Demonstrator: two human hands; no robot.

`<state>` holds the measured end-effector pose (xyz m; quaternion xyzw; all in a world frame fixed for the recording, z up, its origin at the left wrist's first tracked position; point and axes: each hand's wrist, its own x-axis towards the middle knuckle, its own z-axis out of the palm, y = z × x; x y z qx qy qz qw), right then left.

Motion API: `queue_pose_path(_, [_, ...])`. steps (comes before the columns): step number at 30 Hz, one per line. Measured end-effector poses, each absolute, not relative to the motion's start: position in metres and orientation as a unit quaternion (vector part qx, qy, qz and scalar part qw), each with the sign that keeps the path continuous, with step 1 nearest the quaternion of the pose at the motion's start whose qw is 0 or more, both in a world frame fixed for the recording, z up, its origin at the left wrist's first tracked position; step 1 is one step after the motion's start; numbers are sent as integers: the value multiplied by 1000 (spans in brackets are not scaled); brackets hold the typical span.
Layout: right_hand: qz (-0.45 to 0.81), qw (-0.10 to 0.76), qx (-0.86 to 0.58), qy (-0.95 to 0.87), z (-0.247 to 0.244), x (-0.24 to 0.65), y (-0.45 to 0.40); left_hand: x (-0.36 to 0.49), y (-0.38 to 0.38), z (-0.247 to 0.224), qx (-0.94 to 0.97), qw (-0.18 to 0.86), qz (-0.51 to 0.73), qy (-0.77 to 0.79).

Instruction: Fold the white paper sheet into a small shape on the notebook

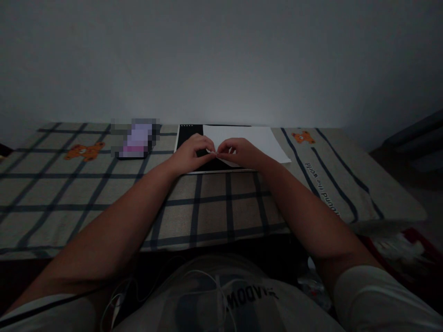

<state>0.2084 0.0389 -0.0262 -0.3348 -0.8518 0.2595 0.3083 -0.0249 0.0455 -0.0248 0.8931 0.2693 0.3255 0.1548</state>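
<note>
The left hand (188,157) and right hand (242,152) meet at the fingertips, each in a narrow pinch on the near-left edge of the white sheet (254,138), which lies on the black board (189,133) on the worktop (212,205). Edge handling appears in hand; continuing calls for light, even pressure.

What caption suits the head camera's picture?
Left hand and right hand meet at a white sheet over a black board.
</note>
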Motion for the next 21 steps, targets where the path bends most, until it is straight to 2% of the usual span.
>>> queue_pose_path(7, [211,345,-301,-864,-27,206,37,-27,46,-25,886,162,341,271])
queue_pose_path(16, [291,285,-349,-844,-25,210,43,-28,44,-23,882,157,337,288])
queue_pose_path(21, [288,299,-355,-838,-23,207,39,-28,44,-22,888,153,331,279])
